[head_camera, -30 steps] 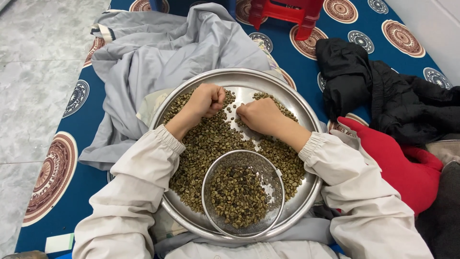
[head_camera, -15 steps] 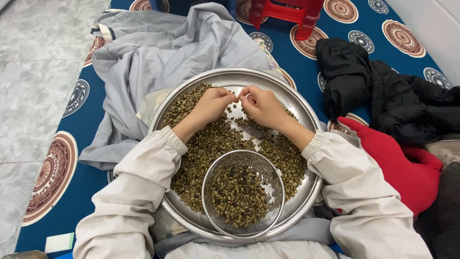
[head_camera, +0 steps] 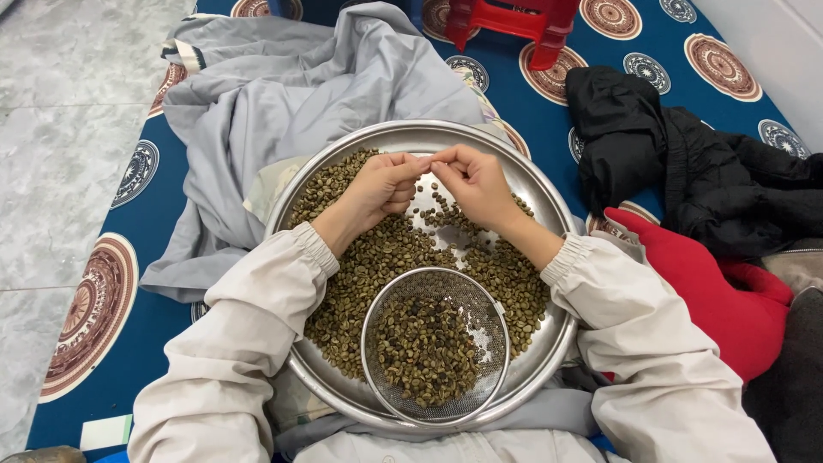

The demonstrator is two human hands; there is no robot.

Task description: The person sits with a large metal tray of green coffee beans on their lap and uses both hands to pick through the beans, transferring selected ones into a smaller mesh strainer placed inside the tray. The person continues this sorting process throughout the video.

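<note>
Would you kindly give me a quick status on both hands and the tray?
Left hand and right hand fingertips together above green beans. Steel tray on lap, mesh sieve of beans near edge. Nothing blocking.

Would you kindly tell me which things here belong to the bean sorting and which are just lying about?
In use:
- left hand and right hand, fingertips meeting above the beans
- greenish beans
- round metal tray
- wire mesh sieve holding beans

Lying about:
- grey cloth
- black garment
- red garment
- red plastic stool

sieve (head_camera: 435,346) in tray (head_camera: 549,197) near edge — hands above beans (head_camera: 360,274) | stool (head_camera: 513,24) behind tray
</note>
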